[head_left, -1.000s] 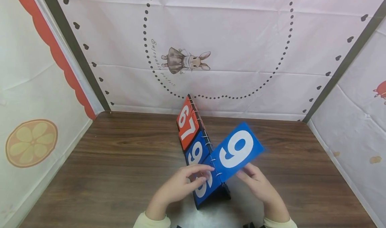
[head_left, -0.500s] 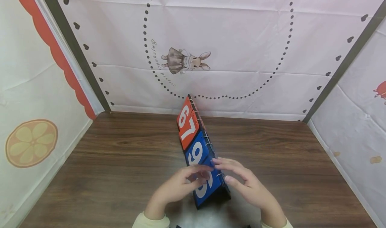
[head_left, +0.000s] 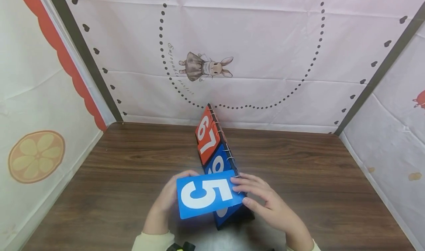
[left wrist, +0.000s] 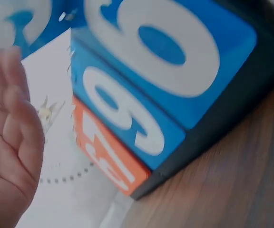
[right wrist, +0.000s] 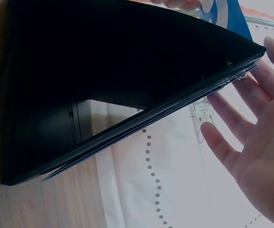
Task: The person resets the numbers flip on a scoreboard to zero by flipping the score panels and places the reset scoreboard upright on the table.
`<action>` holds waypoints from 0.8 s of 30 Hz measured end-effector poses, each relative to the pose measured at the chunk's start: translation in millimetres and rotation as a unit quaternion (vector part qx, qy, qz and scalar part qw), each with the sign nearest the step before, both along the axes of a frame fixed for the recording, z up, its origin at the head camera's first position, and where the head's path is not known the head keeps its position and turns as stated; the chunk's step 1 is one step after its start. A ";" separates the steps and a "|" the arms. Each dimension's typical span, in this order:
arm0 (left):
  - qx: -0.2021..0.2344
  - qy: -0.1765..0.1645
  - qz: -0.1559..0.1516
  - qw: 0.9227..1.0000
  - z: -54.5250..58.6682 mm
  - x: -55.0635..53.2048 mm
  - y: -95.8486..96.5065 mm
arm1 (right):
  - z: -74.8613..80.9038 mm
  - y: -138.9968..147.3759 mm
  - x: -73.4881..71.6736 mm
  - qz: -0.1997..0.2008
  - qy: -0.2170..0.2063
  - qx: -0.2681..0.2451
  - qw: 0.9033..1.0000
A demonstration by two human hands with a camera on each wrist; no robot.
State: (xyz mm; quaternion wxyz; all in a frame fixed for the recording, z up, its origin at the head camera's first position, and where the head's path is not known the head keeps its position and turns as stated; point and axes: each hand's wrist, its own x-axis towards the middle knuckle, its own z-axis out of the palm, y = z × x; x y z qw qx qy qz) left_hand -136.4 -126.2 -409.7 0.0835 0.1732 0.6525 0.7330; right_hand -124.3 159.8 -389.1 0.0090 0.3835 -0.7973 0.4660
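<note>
A flip scoreboard (head_left: pixel 208 144) stands tent-like on the table, with red and blue number cards on metal rings along its top. One blue card (head_left: pixel 206 194) marked 5 is raised and reaches left from the rings. My left hand (head_left: pixel 166 195) is at its left end, partly hidden behind it; in the left wrist view those fingers are straight against the card's underside. Below it lies a blue number card (left wrist: pixel 175 52) on the sloping face. My right hand (head_left: pixel 269 203) has its relaxed fingertips at the card's ringed edge. In the right wrist view, the stand's black side (right wrist: pixel 103 57) appears.
The brown wooden table (head_left: pixel 139 151) extends to both sides of the scoreboard. A pale cloth (head_left: pixel 265 59) with a rabbit print hangs at the back, close to the stand's far end. Further printed cloth walls (head_left: pixel 43 103) flank the table.
The 9 card, earlier held out to the right by my right hand, went out of sight. The 5 card is now raised leftward, and my left hand has moved left and behind it.
</note>
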 end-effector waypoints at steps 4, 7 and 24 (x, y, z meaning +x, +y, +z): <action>0.051 0.028 -0.057 0.997 -6.2 -3.9 -15.0 | 0.7 -0.2 0.2 -0.001 0.004 0.007 1.000; -0.030 0.033 -0.042 0.998 -9.8 -4.8 -18.4 | 1.8 -0.1 0.9 -0.008 -0.001 0.014 1.000; -0.248 -0.092 -0.033 0.964 -27.5 -10.4 -6.2 | 6.9 11.5 0.4 -0.018 0.044 -0.015 0.999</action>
